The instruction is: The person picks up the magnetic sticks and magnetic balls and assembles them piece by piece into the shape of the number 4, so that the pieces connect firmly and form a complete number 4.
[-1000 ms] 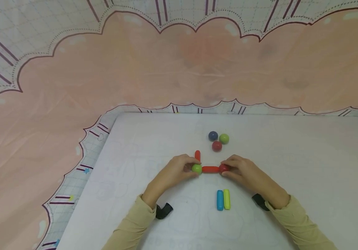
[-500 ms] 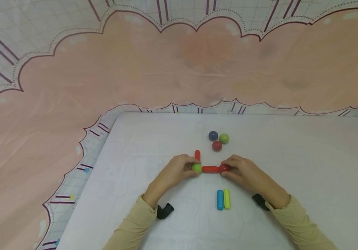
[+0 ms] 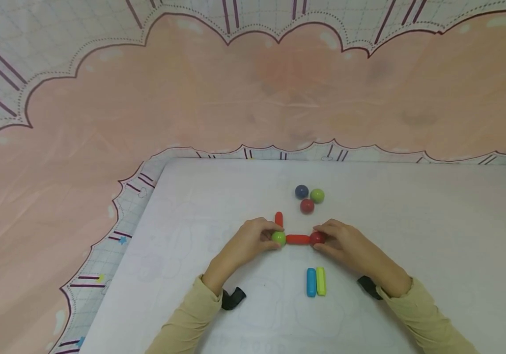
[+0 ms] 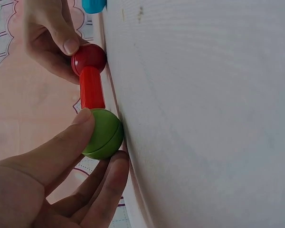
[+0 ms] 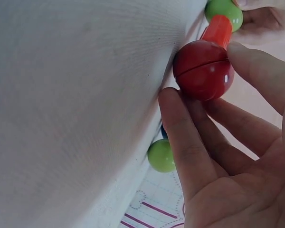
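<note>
Forearms (image 3: pixel 186 314) extend from the bottom edge over a white counter (image 3: pixel 200 196). At centre, the left hand (image 3: pixel 248 241) pinches a glossy green ball (image 3: pixel 279 239) and the right hand (image 3: pixel 348 242), facing it, pinches a glossy red ball (image 3: pixel 317 239). Above sit a dark-blue ball (image 3: pixel 301 191), a lime ball (image 3: pixel 317 195) and a second red ball (image 3: pixel 307 206); below, a blue bar (image 3: pixel 311 282) beside a yellow-green bar (image 3: pixel 321 281). Between the held balls, touching both, a ridged red rod (image 3: pixel 297 239) runs left to right; another red rod (image 3: pixel 279 218) points upward beyond the left fingertips (image 3: pixel 279 228).

The left hand (image 3: pixel 253 239) pinches a glossy green ball (image 3: pixel 279 239), the right hand (image 3: pixel 343 242) a glossy dark-red ball (image 3: pixel 317 239); between the hands, a ridged bright-red rod (image 3: pixel 297 239); beyond them, a peach sheet (image 3: pixel 253 98) with a purple-striped white scalloped border (image 3: pixel 262 14).
</note>
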Tool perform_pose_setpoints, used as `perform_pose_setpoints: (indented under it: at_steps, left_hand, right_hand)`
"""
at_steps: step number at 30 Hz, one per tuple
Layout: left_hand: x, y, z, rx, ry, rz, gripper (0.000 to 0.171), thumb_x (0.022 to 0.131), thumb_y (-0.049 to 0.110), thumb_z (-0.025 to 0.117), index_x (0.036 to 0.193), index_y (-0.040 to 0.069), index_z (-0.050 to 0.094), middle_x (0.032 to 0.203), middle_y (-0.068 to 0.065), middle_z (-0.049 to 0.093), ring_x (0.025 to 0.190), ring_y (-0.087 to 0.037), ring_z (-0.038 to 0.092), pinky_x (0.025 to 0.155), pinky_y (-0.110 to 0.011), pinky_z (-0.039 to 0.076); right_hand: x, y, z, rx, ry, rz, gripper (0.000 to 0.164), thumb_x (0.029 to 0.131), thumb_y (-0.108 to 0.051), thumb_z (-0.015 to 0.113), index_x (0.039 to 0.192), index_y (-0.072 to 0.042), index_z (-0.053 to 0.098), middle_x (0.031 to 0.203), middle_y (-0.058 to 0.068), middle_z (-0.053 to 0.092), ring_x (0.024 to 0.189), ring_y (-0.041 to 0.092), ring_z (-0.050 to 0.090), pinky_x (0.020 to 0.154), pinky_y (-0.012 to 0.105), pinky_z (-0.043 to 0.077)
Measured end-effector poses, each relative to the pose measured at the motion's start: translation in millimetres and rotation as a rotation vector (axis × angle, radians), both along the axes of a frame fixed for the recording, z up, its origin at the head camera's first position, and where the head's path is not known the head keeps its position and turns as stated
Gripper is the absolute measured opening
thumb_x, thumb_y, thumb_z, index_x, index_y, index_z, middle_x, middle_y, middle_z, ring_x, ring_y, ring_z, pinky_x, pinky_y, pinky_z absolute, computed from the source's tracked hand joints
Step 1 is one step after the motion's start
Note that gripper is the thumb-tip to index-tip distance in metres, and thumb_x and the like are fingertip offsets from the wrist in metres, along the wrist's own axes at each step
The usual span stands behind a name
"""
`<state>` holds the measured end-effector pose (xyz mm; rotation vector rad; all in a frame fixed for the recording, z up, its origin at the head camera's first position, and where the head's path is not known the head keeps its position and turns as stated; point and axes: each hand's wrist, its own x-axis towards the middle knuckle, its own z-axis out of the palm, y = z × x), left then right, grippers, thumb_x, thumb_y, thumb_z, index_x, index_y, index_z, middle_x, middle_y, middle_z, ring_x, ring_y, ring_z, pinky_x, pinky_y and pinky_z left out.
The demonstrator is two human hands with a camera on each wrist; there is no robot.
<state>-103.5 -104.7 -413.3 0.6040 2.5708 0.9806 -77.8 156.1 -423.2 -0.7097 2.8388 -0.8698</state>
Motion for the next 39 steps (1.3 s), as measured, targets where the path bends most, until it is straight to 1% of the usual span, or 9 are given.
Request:
perform_pose_setpoints:
  at_steps: [7,11,16,26,33,39]
  left_hand:
    - [-0.2,0,0.8,0.003,-0.001,-0.002,0.04,0.082,0.013,0.081,0.12,0.008,0.071,0.101,-0.001,0.069,0.091,-0.013,0.063,0.086,-0.026,0.054]
    - [-0.2,0,1.2,0.005,-0.003,-0.003,0.039,0.082,0.013,0.081,0.12,0.008,0.071,0.1,-0.001,0.069,0.091,-0.013,0.063,0.086,-0.025,0.054]
    - [-0.1,0,1.5,0.004,-0.004,-0.001,0.039,0.082,0.013,0.081,0.12,0.008,0.071,0.099,0.0,0.068,0.09,-0.012,0.063,0.084,-0.024,0.054]
    - [1.2,0,1.8,0.01,-0.009,0.006,0.039,0.083,0.013,0.08,0.121,0.008,0.07,0.098,0.0,0.068,0.09,-0.013,0.063,0.085,-0.025,0.054]
    - [1.2,1,1.6,0.007,-0.01,0.005,0.039,0.083,0.013,0.08,0.121,0.008,0.07,0.098,0.0,0.068,0.089,-0.012,0.062,0.085,-0.025,0.054]
    - [1.1,1,2.0,0.013,-0.013,0.006,0.04,0.083,0.013,0.08,0.121,0.008,0.07,0.098,0.0,0.068,0.089,-0.012,0.062,0.084,-0.025,0.054]
  right_hand:
    - [3.5,3,0.3,0.028,0.044,0.001,0.039,0.086,-0.021,0.078,0.119,-0.002,0.069,0.107,0.005,0.068,0.095,0.018,0.063,0.088,0.04,0.057]
    - [5.4,5,1.6,0.049,0.065,0.004,0.039,0.085,-0.022,0.079,0.118,-0.003,0.069,0.107,0.005,0.068,0.097,0.018,0.063,0.088,0.039,0.057]
    - [8.8,6,7.6,0.056,0.065,0.004,0.037,0.085,-0.021,0.08,0.116,-0.004,0.07,0.105,0.004,0.067,0.095,0.017,0.063,0.086,0.038,0.058]
    - [20.1,9,19.2,0.065,-0.001,0.002,0.035,0.085,-0.022,0.079,0.116,-0.007,0.069,0.105,0.001,0.067,0.094,0.015,0.064,0.086,0.037,0.058]
    - [26.6,10,21.0,0.072,-0.025,0.024,0.036,0.084,-0.022,0.08,0.115,-0.009,0.069,0.106,0.001,0.068,0.096,0.016,0.065,0.087,0.038,0.057]
    - [30.4,11,21.3,0.069,-0.072,0.051,0.039,0.084,-0.027,0.08,0.117,-0.011,0.069,0.11,-0.001,0.068,0.101,0.016,0.065,0.089,0.038,0.056]
